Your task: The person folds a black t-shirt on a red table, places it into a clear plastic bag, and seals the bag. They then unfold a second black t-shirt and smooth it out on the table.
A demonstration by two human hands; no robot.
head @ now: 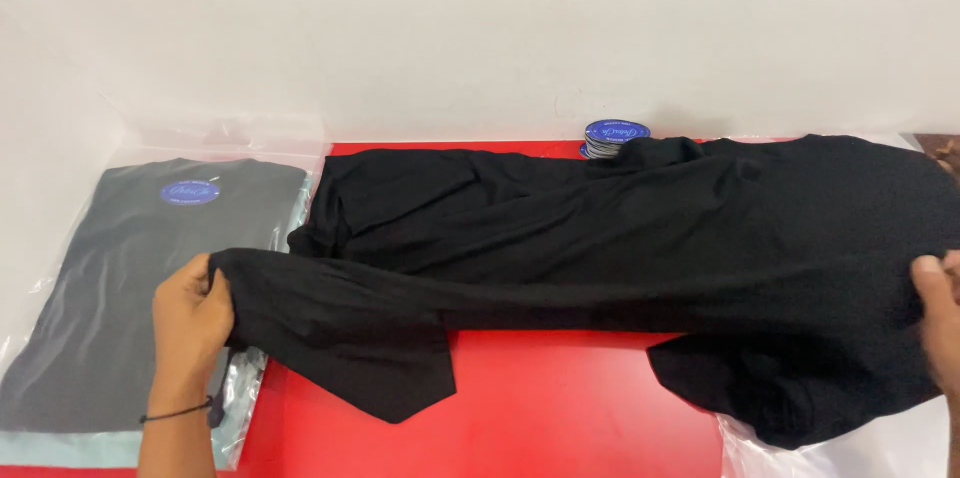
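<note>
Black soft fabric fills the middle of the view: a black long garment [620, 238] lies stretched across the red desk [560, 408], from the left side almost to the right edge. The left hand [192, 316] is closed on the left end of the garment, the fingers pinching the cloth where it is folded, and a thin black band sits on the wrist. The right hand [938, 313] is only partly in view at the right edge; its fingers press and grip the other end of the same garment. A loose flap of the cloth hangs toward the near edge of the desk, between both hands.

Left of the garment lies a folded dark grey shirt in a clear plastic bag [130, 288] with a round blue sticker on top. It is just beside the left hand. Behind the garment, against the white wall [480, 28], stands a small stack of round blue stickers [612, 136], partly hidden by the cloth.
</note>
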